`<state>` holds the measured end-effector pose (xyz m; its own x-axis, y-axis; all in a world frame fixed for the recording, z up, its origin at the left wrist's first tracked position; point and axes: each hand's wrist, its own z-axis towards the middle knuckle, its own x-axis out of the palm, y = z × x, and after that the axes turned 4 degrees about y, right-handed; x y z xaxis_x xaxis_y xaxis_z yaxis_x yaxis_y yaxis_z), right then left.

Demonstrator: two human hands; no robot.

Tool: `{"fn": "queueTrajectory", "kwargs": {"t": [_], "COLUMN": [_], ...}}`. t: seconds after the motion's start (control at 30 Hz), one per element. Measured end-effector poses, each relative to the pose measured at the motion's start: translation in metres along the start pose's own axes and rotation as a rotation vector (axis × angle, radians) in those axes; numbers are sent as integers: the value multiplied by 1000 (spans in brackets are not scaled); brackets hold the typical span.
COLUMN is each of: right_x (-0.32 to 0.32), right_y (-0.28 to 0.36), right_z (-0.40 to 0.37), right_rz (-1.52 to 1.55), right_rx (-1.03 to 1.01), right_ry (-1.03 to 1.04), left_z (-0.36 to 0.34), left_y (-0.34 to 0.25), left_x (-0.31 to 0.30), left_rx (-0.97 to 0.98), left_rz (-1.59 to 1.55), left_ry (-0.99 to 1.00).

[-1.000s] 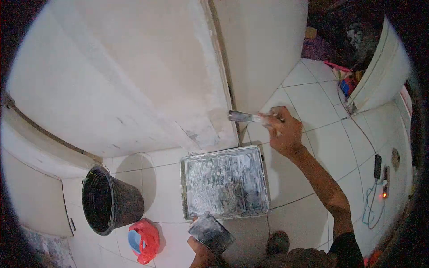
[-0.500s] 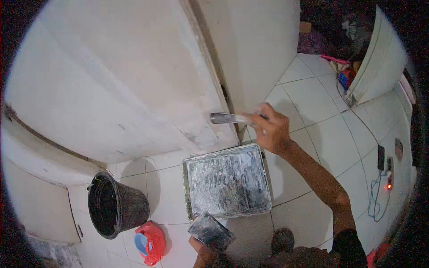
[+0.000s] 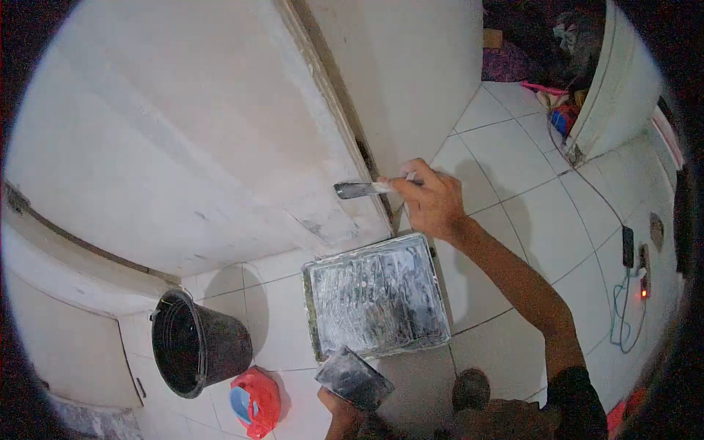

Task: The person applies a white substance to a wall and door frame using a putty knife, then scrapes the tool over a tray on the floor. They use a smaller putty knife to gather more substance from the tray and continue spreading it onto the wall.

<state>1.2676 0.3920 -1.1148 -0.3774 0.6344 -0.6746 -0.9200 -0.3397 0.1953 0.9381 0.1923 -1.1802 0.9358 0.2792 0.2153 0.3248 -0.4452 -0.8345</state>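
In my right hand, the fingers are closed around the handle of a putty knife. Its grey, smeared blade lies at the lower right edge of a large white panel, which looks like a door with pale patches. My left hand, low in the view, grips a dark, flat rectangular plate streaked with white; how the fingers wrap beneath it is hidden. Just beyond that plate sits a paint tray on the floor, coated in whitish, ridged residue.
Left of the tray a black bucket leans on its side toward the left. Near it is a red plastic bag around a light blue container. A cable with a lit power strip lies at right. My foot is below.
My right hand and the putty knife have shifted slightly left and up along the panel's edge. The whole view has moved a little; the left hand keeps holding the plate.
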Motion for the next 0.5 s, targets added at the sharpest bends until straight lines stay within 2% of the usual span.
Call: {"fn": "queueTrajectory", "kwargs": {"t": [0.03,0.07,0.13,0.17,0.23,0.27,0.3,0.33,0.37,0.43,0.47,0.5], "right_x": [-3,-7,-13,-22,-26,-23,-22,-21,-17,-13,-14,-16], "right_y": [-3,-9,-9,-2,4,10,13,11,7,-1,-12,-16], "right_z": [-3,-8,-14,-15,-12,-5,1,5,9,8,-1,-5], "right_rz": [-4,-13,-15,1,19,28,34,30,8,-14,-46,-74], "right_rx": [2,48,84,137,196,85,-26,-20,-20,-25,-9,5], "right_ry": [-3,-22,-32,18,69,3,-65,-71,-51,-33,-76,-118], "left_z": [2,4,4,11,31,21,6,-3,-4,-6,-6,-9], "left_y": [5,7,13,22,40,25,-3,-18,-14,-6,-7,-10], "left_x": [-4,-10,-22,-30,-41,-27,1,17,15,7,5,4], "left_rx": [134,137,290,286,-72,-73,-104,-133,-132,85,88,2], "left_rz": [203,201,452,447,21,27,-192,-412,-408,-102,-107,-200], "left_ry": [-34,-31,154,146,-116,-115,-119,-119,-114,37,36,55]}}
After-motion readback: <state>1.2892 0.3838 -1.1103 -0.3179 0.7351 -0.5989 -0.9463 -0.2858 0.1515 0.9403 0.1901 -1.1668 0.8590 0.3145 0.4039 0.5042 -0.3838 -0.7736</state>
